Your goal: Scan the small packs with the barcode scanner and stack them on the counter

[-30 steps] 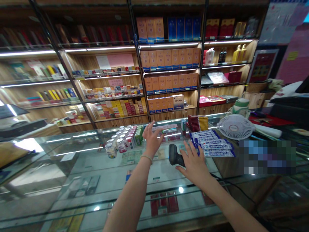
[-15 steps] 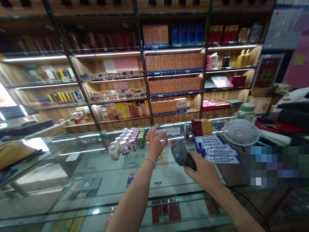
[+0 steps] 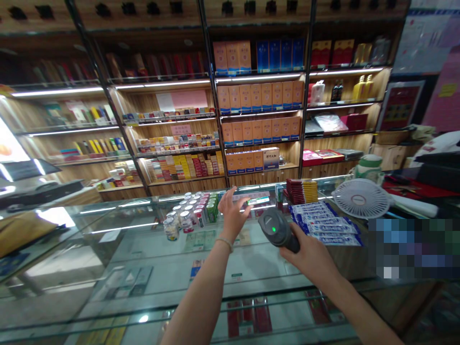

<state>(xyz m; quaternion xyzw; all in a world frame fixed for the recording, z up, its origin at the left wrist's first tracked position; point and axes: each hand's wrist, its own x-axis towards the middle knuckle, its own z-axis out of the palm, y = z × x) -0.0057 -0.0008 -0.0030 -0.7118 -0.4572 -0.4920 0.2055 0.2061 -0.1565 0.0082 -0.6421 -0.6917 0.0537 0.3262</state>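
Note:
A dark grey handheld scanner (image 3: 275,230) with a lit green light is gripped in my right hand (image 3: 311,254), its head pointing up and left. My left hand (image 3: 233,211) is raised over the glass counter (image 3: 151,249), fingers apart, just left of the scanner. A slim white and green item (image 3: 258,200) shows by its fingertips; whether they touch it is unclear. Left of that hand stand rows of small jars and cans (image 3: 187,218). Beyond the scanner lie blue and white sachets (image 3: 325,223) and a stack of red and yellow packs (image 3: 302,191).
A white fan (image 3: 361,198) lies on the counter at right, near a green and white container (image 3: 369,167). Lit shelves with orange boxes (image 3: 251,98) line the back wall. Red packs (image 3: 247,316) show under the glass in front.
The scanner's light has turned from blue to green. My right hand and the scanner sit slightly further right in view. My left hand is almost where it was.

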